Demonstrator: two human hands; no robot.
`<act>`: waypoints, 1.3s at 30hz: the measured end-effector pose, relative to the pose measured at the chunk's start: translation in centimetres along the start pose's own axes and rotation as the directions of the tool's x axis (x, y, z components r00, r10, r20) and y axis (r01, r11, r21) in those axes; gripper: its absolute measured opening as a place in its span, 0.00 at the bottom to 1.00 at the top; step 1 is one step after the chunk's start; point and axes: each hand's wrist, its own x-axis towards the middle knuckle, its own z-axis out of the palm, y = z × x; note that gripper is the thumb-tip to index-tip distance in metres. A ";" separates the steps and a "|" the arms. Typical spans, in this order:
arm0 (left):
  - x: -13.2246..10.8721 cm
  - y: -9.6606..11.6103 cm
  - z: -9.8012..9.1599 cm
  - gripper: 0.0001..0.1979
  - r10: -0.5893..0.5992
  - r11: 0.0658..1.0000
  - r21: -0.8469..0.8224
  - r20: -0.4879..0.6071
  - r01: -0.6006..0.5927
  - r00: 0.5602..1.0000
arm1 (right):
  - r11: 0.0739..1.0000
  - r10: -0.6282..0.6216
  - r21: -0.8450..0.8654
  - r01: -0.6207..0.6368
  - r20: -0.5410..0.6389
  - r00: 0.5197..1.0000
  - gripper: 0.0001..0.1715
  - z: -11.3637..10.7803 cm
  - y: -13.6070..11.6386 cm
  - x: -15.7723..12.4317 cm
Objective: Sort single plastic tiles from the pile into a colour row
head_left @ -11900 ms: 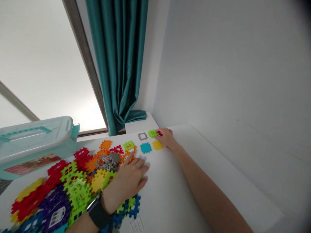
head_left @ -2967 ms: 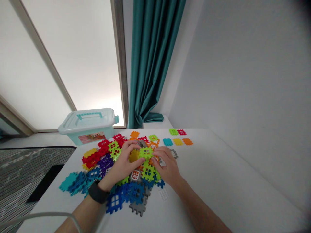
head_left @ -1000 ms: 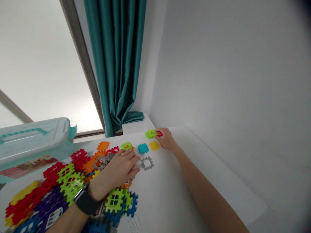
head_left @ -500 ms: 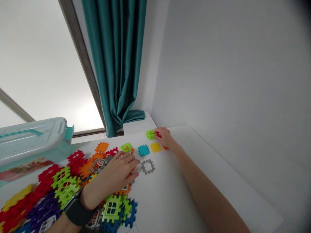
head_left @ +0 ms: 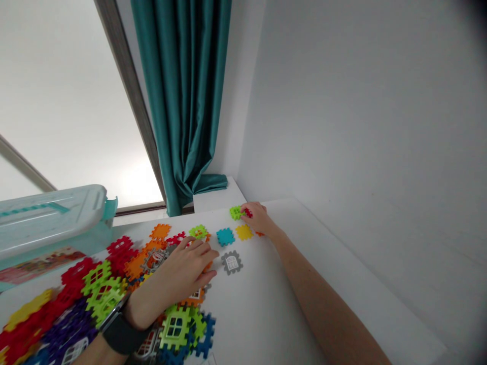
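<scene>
Where a lime-green window tile [head_left: 175, 327] lies at the near end of the heap of interlocking tiles [head_left: 104, 293], the left hand [head_left: 184, 268] rests palm down just beyond it, fingers loosely spread, gripping nothing visible. Just right of those fingers lies a gray window tile [head_left: 232, 262], apart from the heap. Farther out, a light-blue tile [head_left: 225, 236] and a yellow tile [head_left: 244, 232] sit side by side. Beyond them the right hand [head_left: 258, 219] curls over a red tile [head_left: 248, 213]; whether it pinches or merely touches, I cannot tell. Left of its fingertips lies a green tile [head_left: 236, 212], roughly square, without a clear long axis, much nearer the right hand than the left.
</scene>
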 end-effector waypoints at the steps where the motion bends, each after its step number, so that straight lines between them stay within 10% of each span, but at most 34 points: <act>1: 0.0 0.0 0.0 0.09 0.004 1.000 -0.001 -0.009 -0.004 1.000 | 1.000 0.000 -0.001 0.000 -0.001 1.000 0.08 0.0 0.0 0.0; 27: 0.0 -0.3 0.3 0.11 -0.003 1.000 0.021 0.026 0.003 1.000 | 1.000 0.010 -0.005 -0.011 -0.029 1.000 0.08 -0.1 -0.3 -0.1; 39: -0.8 -3.0 -2.2 0.13 -0.083 0.996 0.035 0.011 0.082 0.997 | 0.993 -0.117 -0.003 0.116 -0.025 0.993 0.07 -0.2 -5.0 -1.8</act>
